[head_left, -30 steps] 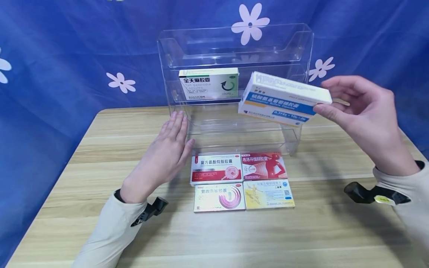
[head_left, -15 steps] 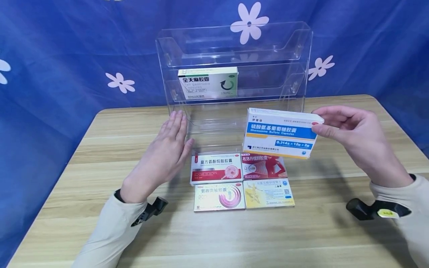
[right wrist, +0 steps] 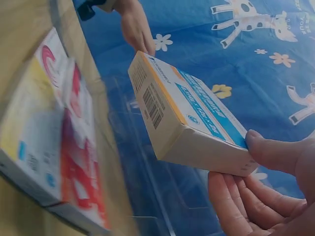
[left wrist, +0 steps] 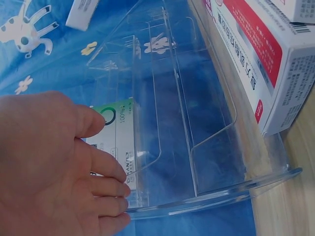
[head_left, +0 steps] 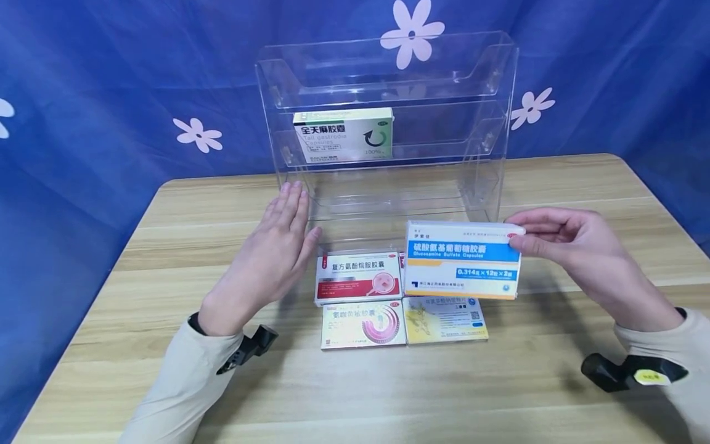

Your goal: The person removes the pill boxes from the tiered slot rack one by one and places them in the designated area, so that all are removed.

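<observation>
My right hand point(head_left: 577, 259) pinches the right end of a white medicine box point(head_left: 463, 262) with a blue band and an orange stripe. The box is upright, its printed front facing me, and it covers most of a red medicine box behind it. In the right wrist view, the thumb lies on the front of the blue-banded box point(right wrist: 192, 108) and the fingers curl behind. My left hand point(head_left: 272, 246) has straight fingers, held against the left side of a clear acrylic rack point(head_left: 388, 185). A green-and-white medicine box point(head_left: 344, 135) stands in the rack's middle tier, on the left.
In front of the rack lie several flat medicine boxes: a red-and-white box point(head_left: 357, 277), a white box with pink rings point(head_left: 363, 325) and a yellow-and-white box point(head_left: 446, 319). A blue flowered curtain point(head_left: 111, 80) hangs behind the wooden table point(head_left: 138, 246).
The right hand has brought the blue-banded box down and toward me from in front of the rack's middle tier, turning its front to face me. The left hand stays at the rack's side.
</observation>
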Tool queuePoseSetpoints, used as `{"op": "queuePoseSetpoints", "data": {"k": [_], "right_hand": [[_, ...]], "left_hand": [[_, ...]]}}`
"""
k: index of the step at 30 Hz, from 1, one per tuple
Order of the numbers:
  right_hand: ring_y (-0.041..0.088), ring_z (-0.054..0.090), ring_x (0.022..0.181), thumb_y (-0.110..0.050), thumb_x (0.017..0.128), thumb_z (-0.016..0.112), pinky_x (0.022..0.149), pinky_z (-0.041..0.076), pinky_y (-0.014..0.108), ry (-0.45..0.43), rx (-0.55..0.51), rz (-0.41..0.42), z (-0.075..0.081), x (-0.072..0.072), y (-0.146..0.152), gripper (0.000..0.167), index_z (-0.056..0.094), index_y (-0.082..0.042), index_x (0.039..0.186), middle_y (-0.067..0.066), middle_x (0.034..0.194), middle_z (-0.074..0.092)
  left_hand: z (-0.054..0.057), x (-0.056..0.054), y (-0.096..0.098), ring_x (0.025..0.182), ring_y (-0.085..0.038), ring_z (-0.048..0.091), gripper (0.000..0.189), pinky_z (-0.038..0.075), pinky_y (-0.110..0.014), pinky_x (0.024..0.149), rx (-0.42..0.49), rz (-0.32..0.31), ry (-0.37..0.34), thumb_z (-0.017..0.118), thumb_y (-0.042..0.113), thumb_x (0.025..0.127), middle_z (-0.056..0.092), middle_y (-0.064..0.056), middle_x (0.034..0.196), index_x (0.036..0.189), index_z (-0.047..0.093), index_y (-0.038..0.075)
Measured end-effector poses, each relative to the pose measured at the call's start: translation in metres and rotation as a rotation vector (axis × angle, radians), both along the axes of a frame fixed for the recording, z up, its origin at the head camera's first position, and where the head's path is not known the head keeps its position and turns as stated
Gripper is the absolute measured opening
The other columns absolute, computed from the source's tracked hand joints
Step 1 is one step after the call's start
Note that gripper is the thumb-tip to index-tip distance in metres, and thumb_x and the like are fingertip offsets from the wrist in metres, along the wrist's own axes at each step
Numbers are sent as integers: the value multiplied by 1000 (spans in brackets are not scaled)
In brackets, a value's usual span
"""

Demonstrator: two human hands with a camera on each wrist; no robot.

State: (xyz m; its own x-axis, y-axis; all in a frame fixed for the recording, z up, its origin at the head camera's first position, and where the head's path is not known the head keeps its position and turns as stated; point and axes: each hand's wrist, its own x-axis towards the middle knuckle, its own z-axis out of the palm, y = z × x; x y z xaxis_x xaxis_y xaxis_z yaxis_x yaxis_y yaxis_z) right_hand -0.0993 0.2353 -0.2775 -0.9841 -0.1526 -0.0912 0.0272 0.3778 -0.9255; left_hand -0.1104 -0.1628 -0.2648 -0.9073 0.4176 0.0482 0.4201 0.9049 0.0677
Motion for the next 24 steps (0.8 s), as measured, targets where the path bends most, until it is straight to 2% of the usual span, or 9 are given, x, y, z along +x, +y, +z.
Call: {"op": "queuePoseSetpoints", "data": {"k": [7,13,24], "right_hand": [[14,69,94,-25,88,73,79,53,20,-149,37,66,-14,14,2,38,65,-8,120,-2,104,73],[14,68,94,-28,87,73,77,53,23,-194,104,95,-24,23,6,44,63,-4,123,0,107,72],[17,68,89,-16,90,69,74,57,29,-278,-7,197,-45,39,11,41,58,6,124,8,104,71]], "left_hand": [[0,-1,1,146,-36,-2,61,5,-47,120,3,-1,0,22,32,107,2,-26,157,149,10,-10],[0,0,2,146,-37,-1,61,5,-47,120,3,1,-1,23,33,107,2,-26,157,149,10,-10],[2,0,1,146,-36,-3,61,4,-47,120,1,5,-13,23,32,107,0,-26,158,149,9,-10]]}}
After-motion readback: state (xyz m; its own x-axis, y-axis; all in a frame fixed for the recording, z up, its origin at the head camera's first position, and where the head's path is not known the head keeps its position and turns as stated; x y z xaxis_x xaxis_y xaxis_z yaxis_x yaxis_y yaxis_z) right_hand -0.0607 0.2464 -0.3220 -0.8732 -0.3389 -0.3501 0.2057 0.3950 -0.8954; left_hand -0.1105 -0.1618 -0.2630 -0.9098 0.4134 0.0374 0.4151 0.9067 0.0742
